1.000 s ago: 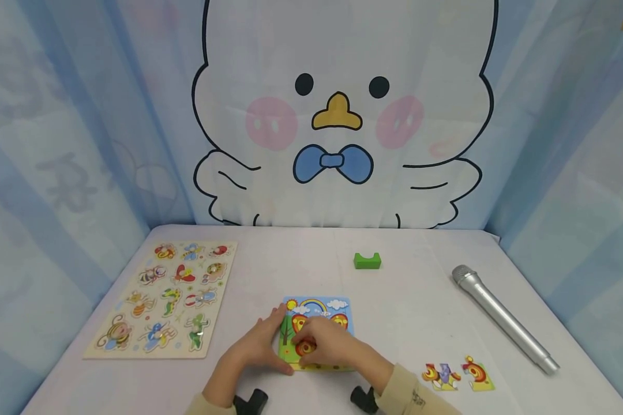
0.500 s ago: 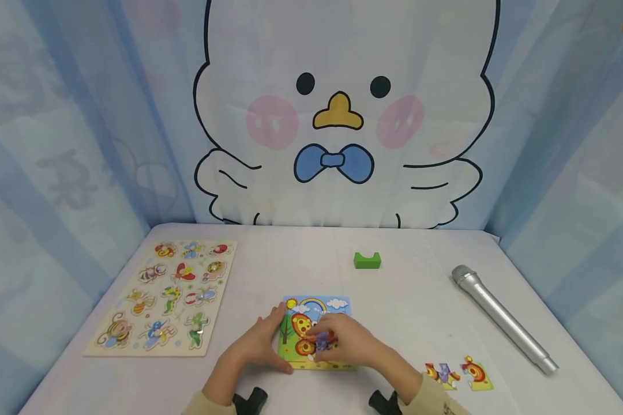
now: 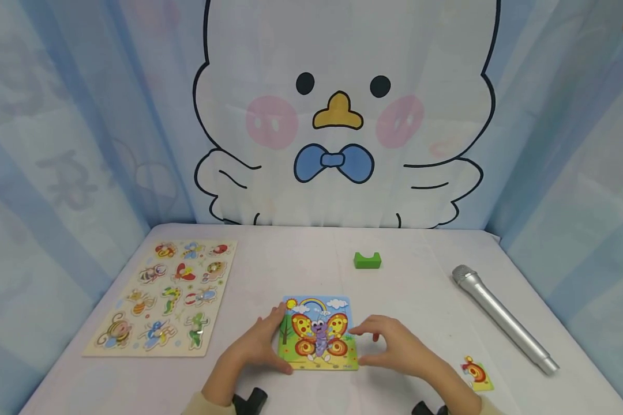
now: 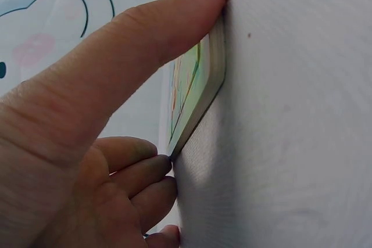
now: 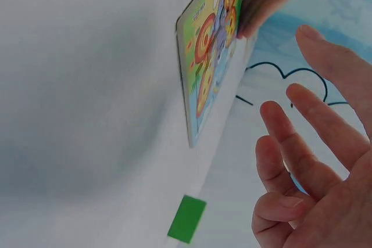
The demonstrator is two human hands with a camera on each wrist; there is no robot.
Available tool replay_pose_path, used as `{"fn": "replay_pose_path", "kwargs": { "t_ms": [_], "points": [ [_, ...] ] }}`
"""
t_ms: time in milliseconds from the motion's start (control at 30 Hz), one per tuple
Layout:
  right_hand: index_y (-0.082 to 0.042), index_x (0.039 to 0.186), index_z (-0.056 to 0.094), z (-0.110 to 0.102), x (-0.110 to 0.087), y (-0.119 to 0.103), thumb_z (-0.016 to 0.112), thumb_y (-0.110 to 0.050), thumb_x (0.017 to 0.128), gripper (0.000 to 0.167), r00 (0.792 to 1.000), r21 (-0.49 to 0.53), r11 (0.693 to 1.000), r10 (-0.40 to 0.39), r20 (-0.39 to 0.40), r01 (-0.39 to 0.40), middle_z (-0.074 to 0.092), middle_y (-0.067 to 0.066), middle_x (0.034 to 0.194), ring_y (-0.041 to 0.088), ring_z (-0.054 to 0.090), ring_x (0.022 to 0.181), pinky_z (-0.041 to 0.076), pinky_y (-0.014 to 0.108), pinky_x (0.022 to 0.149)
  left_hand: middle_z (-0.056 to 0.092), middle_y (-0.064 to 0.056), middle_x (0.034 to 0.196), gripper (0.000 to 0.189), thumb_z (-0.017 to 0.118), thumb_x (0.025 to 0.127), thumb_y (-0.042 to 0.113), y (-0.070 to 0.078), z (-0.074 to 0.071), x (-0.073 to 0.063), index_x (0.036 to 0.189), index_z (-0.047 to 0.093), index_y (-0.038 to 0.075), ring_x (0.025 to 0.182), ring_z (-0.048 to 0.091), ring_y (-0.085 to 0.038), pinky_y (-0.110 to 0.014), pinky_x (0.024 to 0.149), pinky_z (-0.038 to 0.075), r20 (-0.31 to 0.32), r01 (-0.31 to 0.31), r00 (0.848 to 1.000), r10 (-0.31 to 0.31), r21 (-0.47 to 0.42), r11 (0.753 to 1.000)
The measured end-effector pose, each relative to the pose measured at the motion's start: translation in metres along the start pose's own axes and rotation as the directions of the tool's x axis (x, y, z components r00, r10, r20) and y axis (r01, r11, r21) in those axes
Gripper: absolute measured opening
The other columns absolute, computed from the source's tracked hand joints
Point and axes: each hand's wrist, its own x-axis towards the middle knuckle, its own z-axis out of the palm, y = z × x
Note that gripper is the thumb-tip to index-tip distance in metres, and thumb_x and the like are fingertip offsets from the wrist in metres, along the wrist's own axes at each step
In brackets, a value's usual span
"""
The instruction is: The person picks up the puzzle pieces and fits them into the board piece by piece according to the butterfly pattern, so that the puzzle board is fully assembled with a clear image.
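Note:
In front of me lies a butterfly puzzle (image 3: pixel 319 340) with a rainbow and sun on it; the butterfly shows whole. My left hand (image 3: pixel 259 343) holds the puzzle's near left corner between thumb and fingers. In the left wrist view, the thumb (image 4: pixel 200 4) presses against the puzzle's edge. To the right of the puzzle is my right hand (image 3: pixel 400 349), its fingers loosely bent and apart with nothing between them. A loose puzzle piece (image 3: pixel 479 374) with a red and orange swirl lies beyond the right forearm, which covers the table on its near side.
A wooden board (image 3: pixel 171 300) of insect pictures lies at the left. A green block (image 3: pixel 367 261) with a notched top stands towards the back. At the right a silver microphone (image 3: pixel 506 320) lies slanted. Printed curtains (image 3: pixel 337 196) close off the back and sides.
My right hand has come off the puzzle and moved right, uncovering the butterfly. The forearm now covers the spot where a second loose piece lay. My left hand stays put.

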Motion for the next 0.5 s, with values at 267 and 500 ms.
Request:
{"fn": "replay_pose_path", "kwargs": {
  "t_ms": [267,500],
  "points": [
    [-0.012,0.113,0.063,-0.022,-0.036,0.022,0.077,-0.029,0.071,0.047,0.997,-0.023,0.997,0.073,-0.040,-0.074,0.060,-0.001,0.105,0.019,0.049,0.080,0.046,0.026,0.062,0.018,-0.022,0.148,0.121,0.088,0.052,0.030,0.000,0.000,0.001,0.144,0.017,-0.003,0.136,0.015,-0.034,-0.050,0.111,0.009,0.003,-0.012,1.000,0.012,0.006,1.000],
    [-0.007,0.112,0.063,-0.037,-0.067,0.047,0.077,-0.029,0.071,0.048,0.996,-0.035,0.999,-0.010,-0.091,0.007,0.062,0.003,0.102,0.013,0.047,0.075,0.044,0.024,0.059,0.019,-0.023,0.147,0.121,0.089,0.051,0.028,0.001,0.000,-0.001,0.143,0.017,-0.004,0.136,0.016,-0.036,-0.051,0.111,0.009,0.000,-0.015,1.000,0.015,0.004,1.000]
  ]
}}
